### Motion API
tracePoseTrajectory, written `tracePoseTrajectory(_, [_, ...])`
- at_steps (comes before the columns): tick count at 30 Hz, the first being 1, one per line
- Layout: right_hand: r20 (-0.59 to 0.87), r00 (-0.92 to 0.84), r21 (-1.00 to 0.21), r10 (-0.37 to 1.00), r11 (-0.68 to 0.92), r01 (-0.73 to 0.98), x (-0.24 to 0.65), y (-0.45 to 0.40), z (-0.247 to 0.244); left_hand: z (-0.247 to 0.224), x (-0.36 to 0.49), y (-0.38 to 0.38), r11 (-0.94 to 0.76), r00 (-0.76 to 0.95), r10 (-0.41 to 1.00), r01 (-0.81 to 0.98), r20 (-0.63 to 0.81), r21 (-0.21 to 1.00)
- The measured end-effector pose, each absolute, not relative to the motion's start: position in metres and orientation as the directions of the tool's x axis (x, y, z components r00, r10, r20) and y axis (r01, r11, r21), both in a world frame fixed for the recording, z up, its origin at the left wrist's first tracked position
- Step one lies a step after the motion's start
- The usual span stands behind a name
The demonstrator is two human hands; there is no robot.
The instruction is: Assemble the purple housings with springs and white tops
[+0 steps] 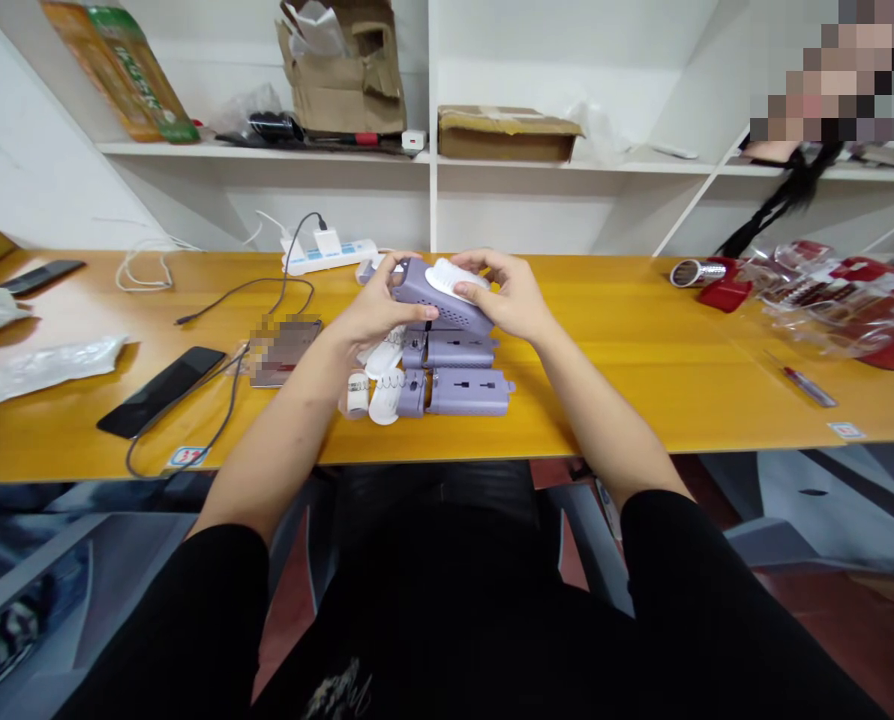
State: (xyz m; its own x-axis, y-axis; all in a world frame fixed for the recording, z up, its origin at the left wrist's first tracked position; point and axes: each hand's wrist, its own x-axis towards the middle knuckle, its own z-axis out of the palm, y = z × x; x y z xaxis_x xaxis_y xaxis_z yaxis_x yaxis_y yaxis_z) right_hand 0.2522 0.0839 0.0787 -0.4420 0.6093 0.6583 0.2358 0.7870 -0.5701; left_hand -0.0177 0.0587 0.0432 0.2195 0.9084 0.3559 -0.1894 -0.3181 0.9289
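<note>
Above the table my left hand (381, 305) grips the left end of a purple perforated case (447, 308), its thumb along the near side. My right hand (508, 292) holds a white oval piece (448, 278) against the top of that case. Below them lie two more purple cases, a near one (469, 391) and a farther one (460, 349), each with a smaller purple part at its left. White rounded pieces with coiled wire, one of them a white curved piece (385, 397), rest left of the cases.
At the left are a black phone (160, 391), cables, a plastic pouch (51, 372) and a power strip (331, 257). Red and clear packages (852, 300) and a pen (808, 386) lie at the right. White shelves (267, 152) stand behind; a person is at upper right.
</note>
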Motion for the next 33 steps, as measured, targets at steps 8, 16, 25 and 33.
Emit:
tracePoseTrajectory(8, [0.623,-0.377,-0.577,0.685,0.728,0.37,0.252,0.07,0.091,0.037,-0.02,0.066,-0.395,0.21,0.884,-0.144,0.418,0.907])
tracePoseTrajectory(16, [0.457,-0.298,-0.766,0.838,0.541,0.347,0.269,0.132,0.102,0.051,-0.05,0.074,-0.394,0.03,0.909,-0.255,0.415,0.883])
tracePoseTrajectory(25, [0.243,-0.252,-0.619,0.937,0.35,0.704,0.187,0.195,0.106,0.046,-0.1,0.115,-0.569,-0.4,0.804,-0.304,0.44,0.764])
tracePoseTrajectory(33, [0.006,-0.427,-0.28,0.904,0.411,0.867,0.124,0.204,0.092,0.04,-0.103,0.123,-0.597,-0.375,0.788,-0.273,0.488,0.755])
